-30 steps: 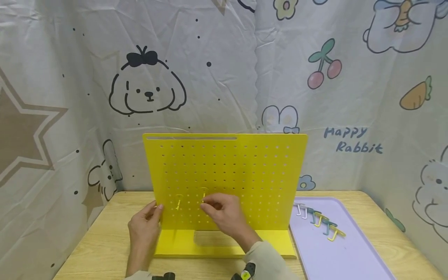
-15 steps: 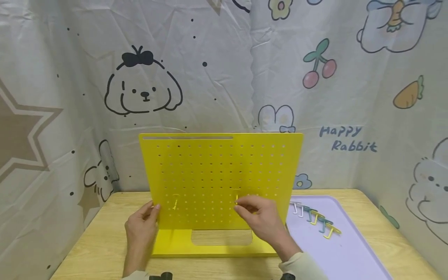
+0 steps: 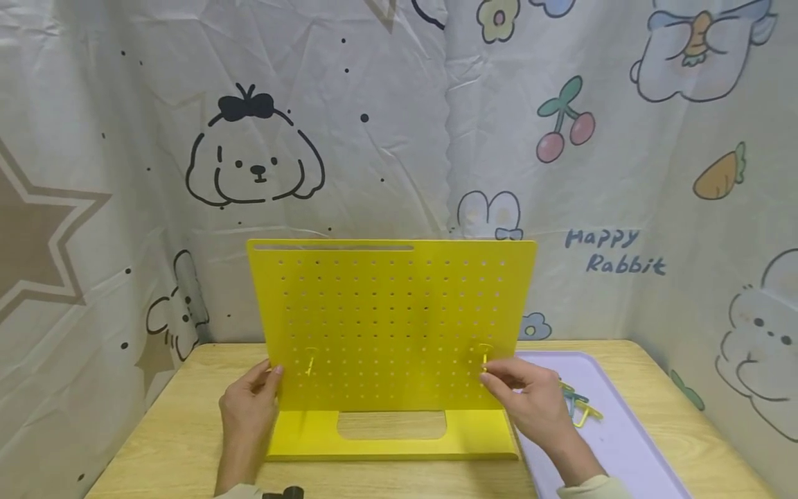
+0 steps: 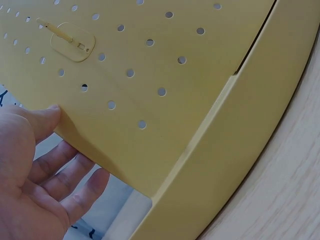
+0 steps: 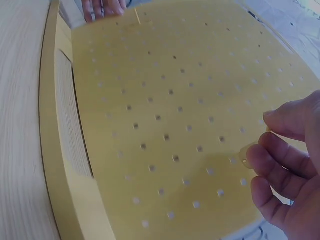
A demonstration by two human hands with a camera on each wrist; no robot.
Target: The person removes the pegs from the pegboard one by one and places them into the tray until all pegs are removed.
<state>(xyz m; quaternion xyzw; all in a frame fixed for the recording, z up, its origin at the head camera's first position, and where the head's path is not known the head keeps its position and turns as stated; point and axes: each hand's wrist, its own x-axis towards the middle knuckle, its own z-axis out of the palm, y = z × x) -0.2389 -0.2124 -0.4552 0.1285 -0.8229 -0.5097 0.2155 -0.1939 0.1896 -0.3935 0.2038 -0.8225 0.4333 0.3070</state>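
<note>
A yellow pegboard point(image 3: 391, 378) stands upright on its yellow base point(image 3: 302, 436) in the head view. My left hand point(image 3: 246, 409) grips its lower left edge; in the left wrist view the thumb lies on the front and the fingers reach behind. One yellow hook point(image 4: 65, 35) sits on the board near that side, its arm sticking out. On the right, my right hand point(image 3: 530, 398) pinches a second yellow hook point(image 3: 485, 357) by its arm, the oval plate at the board's lower right holes. In the right wrist view the fingers partly cover that plate point(image 5: 245, 155).
A lilac tray point(image 3: 623, 443) lies right of the board, holding several hooks, including a yellow hook point(image 3: 587, 414) and green ones, partly hidden by my right hand. The wooden table point(image 3: 168, 416) runs underneath. A printed cloth point(image 3: 386, 138) hangs behind and at both sides.
My right hand has carried the pinched yellow hook rightward across the board, from near the first hook to the right side. My left hand keeps its grip on the left edge.
</note>
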